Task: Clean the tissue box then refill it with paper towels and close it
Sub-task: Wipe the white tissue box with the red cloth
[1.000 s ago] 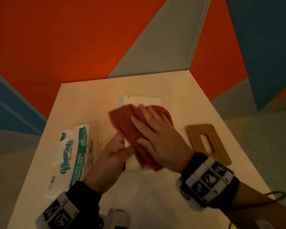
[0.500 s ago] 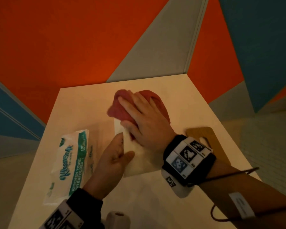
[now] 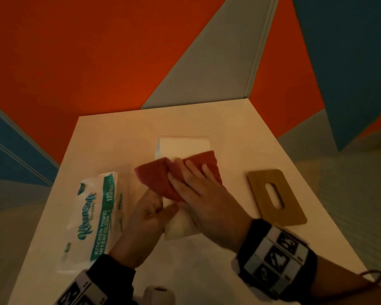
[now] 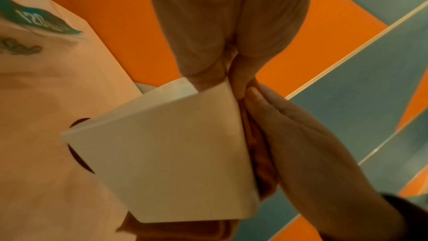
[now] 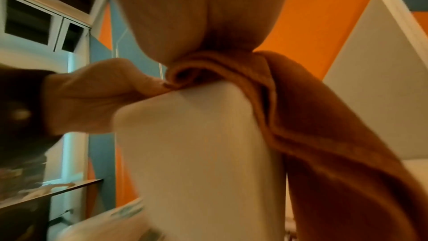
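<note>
Right now your right hand lies flat, fingers straight and together, pressing the red cloth onto the white tissue box at the middle of the frame, so the wipe gets even pressure. Your left hand has its thumb and fingers curled on the box's near edge, probably to stop it sliding on the tabletop. Pack of paper towels waits at left, wooden lid at right, both within reach for later.

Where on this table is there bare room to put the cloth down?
Bare table along the far edge behind the box, and between box and lid. Crowded between the towel pack and box, where the left hand grips.
</note>
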